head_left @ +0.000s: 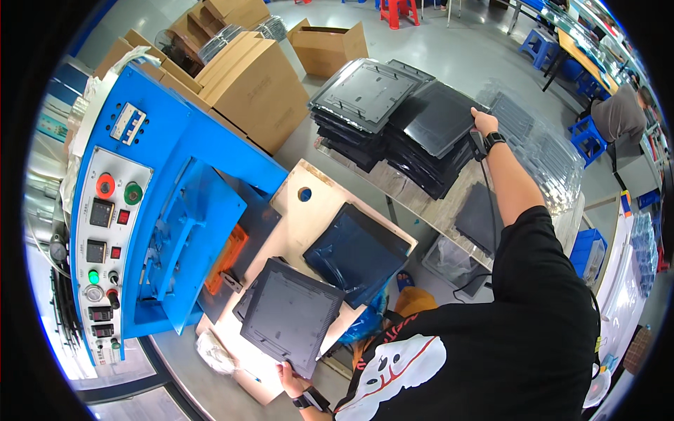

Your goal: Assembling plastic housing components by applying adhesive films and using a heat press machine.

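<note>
My left hand (288, 379) grips the lower edge of a dark grey plastic panel (291, 316) with slots along its side. The panel lies on a pale wooden board, overlapping another dark piece. My right arm reaches out far to the right. There my right hand (484, 122) is closed on the corner of a glossy black sheet (439, 116), which tops a stack on the side table. Just beyond the board's near panel lies a dark, film-wrapped flat stack (357, 252). To the left of the glossy sheet, more slotted panels (365, 91) are piled up.
On the left stands a blue machine (210, 203) with a control panel (109, 245) of buttons. Cardboard boxes (256, 91) are stacked behind it. Clear plastic trays (540, 151) sit at the side table's far right. A crumpled white bag (214, 353) lies by the board's near edge.
</note>
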`<state>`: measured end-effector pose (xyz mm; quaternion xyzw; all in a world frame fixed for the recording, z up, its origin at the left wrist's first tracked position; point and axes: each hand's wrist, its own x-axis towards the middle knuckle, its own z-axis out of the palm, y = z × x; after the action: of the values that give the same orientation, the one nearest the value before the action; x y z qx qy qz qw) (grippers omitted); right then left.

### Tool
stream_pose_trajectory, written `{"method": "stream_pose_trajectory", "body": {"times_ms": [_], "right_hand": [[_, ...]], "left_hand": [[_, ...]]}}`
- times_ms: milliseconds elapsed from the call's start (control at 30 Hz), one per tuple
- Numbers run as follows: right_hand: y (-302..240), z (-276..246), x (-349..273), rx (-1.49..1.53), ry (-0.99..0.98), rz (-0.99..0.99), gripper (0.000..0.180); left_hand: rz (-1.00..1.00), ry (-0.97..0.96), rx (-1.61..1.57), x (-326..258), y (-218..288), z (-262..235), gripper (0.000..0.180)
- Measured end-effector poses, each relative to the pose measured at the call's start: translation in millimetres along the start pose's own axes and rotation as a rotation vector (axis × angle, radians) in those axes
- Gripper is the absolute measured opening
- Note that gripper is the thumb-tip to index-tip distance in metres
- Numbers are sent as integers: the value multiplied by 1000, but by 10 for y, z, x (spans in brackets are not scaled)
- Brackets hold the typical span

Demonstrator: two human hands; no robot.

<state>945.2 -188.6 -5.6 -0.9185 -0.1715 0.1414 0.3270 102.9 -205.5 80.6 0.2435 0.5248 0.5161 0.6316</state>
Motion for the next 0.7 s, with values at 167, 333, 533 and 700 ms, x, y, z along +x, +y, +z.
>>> {"method": "stream_pose_trajectory", "body": {"times_ms": [167, 333, 533, 700], "right_hand": [[-123, -72, -18, -59, -12, 104, 69], [-71, -628, -378, -527, 95, -286, 57], [-1781, 445, -2730, 68, -402, -555, 19], [-2477, 1613, -4206, 72, -933, -1129, 27]], "left_hand": [[-1, 222, 92, 10, 156, 399, 4], [-83, 107, 217, 799, 224, -473, 33], [-122, 84, 100, 1493, 563, -1133, 8], [-103, -144, 110, 2579, 799, -1086, 11]]}}
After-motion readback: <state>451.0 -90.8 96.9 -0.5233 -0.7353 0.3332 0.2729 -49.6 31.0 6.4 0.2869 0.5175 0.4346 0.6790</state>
